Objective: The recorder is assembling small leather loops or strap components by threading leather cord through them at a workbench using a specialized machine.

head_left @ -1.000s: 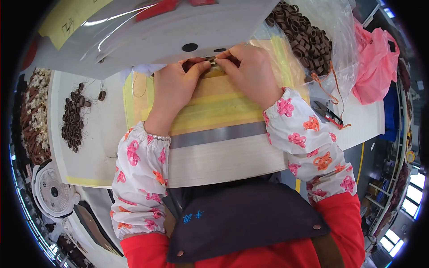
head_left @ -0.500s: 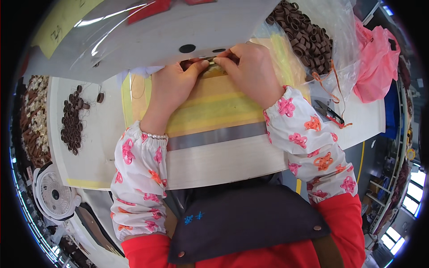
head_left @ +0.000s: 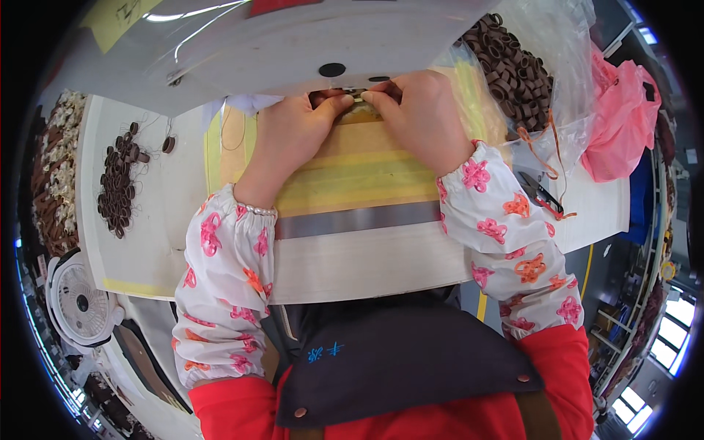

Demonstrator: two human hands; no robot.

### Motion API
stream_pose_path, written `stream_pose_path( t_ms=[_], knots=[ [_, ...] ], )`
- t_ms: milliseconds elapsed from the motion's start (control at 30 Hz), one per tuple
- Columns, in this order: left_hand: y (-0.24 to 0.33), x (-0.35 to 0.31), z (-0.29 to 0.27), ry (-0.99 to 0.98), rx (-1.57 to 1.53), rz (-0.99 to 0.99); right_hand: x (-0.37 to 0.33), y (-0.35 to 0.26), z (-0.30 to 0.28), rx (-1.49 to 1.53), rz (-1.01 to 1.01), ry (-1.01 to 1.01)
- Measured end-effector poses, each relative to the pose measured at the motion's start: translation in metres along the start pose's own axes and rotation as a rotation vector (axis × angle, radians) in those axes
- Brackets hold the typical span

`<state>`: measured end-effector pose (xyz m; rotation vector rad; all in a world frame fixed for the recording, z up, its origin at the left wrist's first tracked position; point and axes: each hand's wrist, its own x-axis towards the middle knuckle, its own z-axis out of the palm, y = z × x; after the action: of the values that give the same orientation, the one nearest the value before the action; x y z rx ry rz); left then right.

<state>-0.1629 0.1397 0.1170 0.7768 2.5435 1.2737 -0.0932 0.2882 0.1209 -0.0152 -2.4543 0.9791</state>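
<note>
Both hands meet under the front edge of a light grey machine head (head_left: 411,48), which looks like a sewing machine. My left hand (head_left: 297,132) has its thumb and fingers pinched together there. Close beside it, my right hand (head_left: 425,110) also pinches, thumb toward the left one. Whatever lies between the fingertips is too small and too shaded to make out. Beneath the hands is the work bed (head_left: 352,172), covered in yellow and tan tape, with a grey metal strip nearer me.
Small brown loops with trailing threads (head_left: 117,183) lie at left. A clear bag holds many brown loops (head_left: 517,73) at upper right, beside a pink plastic bag (head_left: 623,117). Thread snips (head_left: 540,193) rest near my right sleeve. A white fan (head_left: 81,299) stands at lower left.
The whole view has shifted slightly. Both hands keep their pinch under the machine head, with only small finger movement visible.
</note>
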Motion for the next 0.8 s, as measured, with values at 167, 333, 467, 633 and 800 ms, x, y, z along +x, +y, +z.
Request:
stream_pose_path(
  t_ms=[167,333,467,633,800],
  knots=[
    [-0.0028,-0.0019,-0.0032,0.010,-0.039,-0.045,0.0031,-0.0036,0.0013,0.043,0.080,-0.039],
    [-0.0050,-0.0004,0.0005,-0.004,-0.036,-0.026,0.0019,0.0017,0.0004,0.027,0.038,0.001],
    [-0.0042,-0.0030,-0.0030,0.025,-0.041,-0.058,0.0024,-0.0023,0.0017,0.073,0.060,-0.026],
    [0.0003,-0.0012,-0.0016,-0.052,-0.025,-0.149,0.0004,0.0032,-0.0001,0.091,0.082,-0.011],
    [-0.0051,-0.0013,0.0031,0.042,-0.063,0.031,-0.0011,-0.0006,-0.0023,0.112,0.106,-0.017]
  ],
)
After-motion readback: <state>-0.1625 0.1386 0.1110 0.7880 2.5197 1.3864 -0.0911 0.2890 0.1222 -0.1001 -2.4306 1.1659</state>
